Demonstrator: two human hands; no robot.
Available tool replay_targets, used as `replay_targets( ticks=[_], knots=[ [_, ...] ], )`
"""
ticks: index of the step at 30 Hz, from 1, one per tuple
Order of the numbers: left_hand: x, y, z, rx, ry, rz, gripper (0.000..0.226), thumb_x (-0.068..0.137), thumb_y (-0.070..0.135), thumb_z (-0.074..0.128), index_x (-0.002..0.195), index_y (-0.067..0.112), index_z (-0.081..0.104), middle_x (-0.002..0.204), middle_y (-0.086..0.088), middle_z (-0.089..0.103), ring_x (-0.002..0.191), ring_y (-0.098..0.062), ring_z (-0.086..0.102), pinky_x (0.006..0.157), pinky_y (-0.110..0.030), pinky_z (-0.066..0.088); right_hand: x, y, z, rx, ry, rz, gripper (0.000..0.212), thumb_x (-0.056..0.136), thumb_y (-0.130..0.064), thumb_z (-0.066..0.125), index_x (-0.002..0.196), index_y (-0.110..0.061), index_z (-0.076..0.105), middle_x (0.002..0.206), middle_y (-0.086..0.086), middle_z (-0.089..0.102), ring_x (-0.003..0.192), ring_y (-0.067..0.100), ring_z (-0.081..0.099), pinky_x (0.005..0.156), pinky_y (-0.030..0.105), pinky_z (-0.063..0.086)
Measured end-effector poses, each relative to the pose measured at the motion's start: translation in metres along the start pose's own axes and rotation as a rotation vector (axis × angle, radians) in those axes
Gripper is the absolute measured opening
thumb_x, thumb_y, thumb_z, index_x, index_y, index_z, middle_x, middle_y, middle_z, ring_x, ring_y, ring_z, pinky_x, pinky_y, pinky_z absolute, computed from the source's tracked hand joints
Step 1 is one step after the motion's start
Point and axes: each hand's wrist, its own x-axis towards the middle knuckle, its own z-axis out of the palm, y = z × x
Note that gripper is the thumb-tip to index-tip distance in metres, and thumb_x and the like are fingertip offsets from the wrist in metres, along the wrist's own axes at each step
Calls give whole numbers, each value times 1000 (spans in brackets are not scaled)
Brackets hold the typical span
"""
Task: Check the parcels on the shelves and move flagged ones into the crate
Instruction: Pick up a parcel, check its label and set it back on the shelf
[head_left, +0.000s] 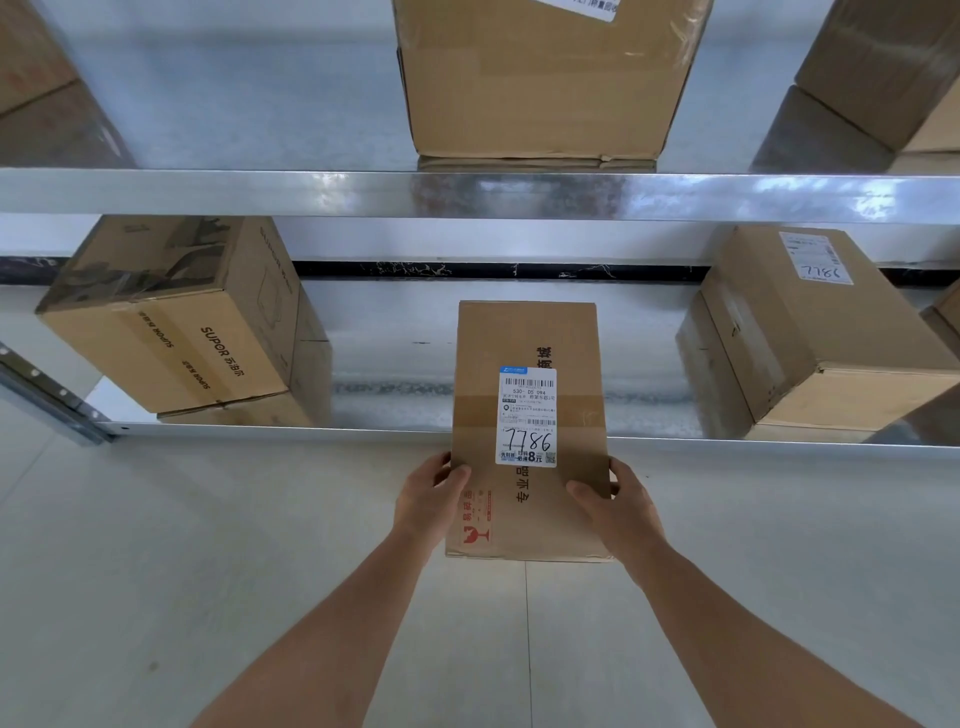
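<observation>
Bright, even, diffuse light. Glare patches on shelf rail (467, 195). Soft shadows beside boxes. Wide-angle bending at edges; corners slightly soft, centre label (527, 417) sharp.

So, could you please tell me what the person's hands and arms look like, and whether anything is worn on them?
Both arms are bare from the bottom edge of the picture up to the hands: no sleeves, gloves, watch or wristband show. The left hand and the right hand carry no rings on the fingers in view, and the visible nails are short and unpainted.
</observation>
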Motion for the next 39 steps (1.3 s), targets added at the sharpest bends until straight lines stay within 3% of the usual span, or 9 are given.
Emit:
replay_targets(
  ticks=[3,7,11,16,21,27,30,34,39],
  knots=[
    [4,9,0,-103,43,57,21,100,20,64,119,25,72,107,5,78,86,-8,76,78,-31,64,2,-10,1,90,72,-12,62,91,-41,70,147,-27,47,128,-3,64,111,22,63,94,45,55],
    [8,21,1,-214,-1,101,31,102,8,59,105,34,76,102,7,81,98,-17,76,94,-38,60,5,-24,2,133,128,-39,53,95,-43,65,145,-29,52,129,-5,66,114,21,62,102,46,52],
    [8,21,5,-219,-4,112,34,103,8,56,105,36,75,102,7,81,99,-16,76,95,-34,59,3,-27,3,116,137,-36,53,98,-41,61,149,-28,49,128,-5,64,117,24,61,103,47,50],
    [15,29,7,-267,-10,118,30,104,6,54,112,27,75,93,11,80,79,-3,75,72,-15,57,18,-33,4,113,117,-49,43,97,-41,60,139,-31,56,122,-4,69,108,23,64,97,48,54],
    [38,38,16,-226,-4,122,33,105,12,54,107,36,75,100,9,81,90,-11,76,86,-30,59,47,-45,5,135,104,-30,46,98,-39,59,143,-28,53,126,0,67,111,25,64,97,47,55],
    [95,74,30,-149,38,126,29,104,14,54,96,36,71,100,3,78,81,-8,73,97,-42,57,108,-78,3,93,110,-39,45,98,-34,59,141,-21,55,129,4,66,115,29,62,103,46,51],
    [118,86,37,-122,52,134,30,104,15,54,89,35,70,93,5,78,74,-5,72,97,-44,57,132,-92,3,69,123,-52,39,99,-32,58,136,-20,58,124,4,68,111,30,63,101,47,51],
    [134,86,40,-137,54,138,31,104,16,55,90,38,72,91,8,79,84,-16,76,98,-50,57,144,-96,1,45,119,-72,34,100,-33,57,131,-20,58,120,2,68,108,28,63,98,44,52],
    [136,81,41,-90,72,162,32,104,18,53,91,41,71,91,8,79,87,-21,76,97,-52,57,146,-93,1,0,114,-93,45,101,-37,56,141,-17,52,126,4,66,112,30,62,99,44,52]
  ],
)
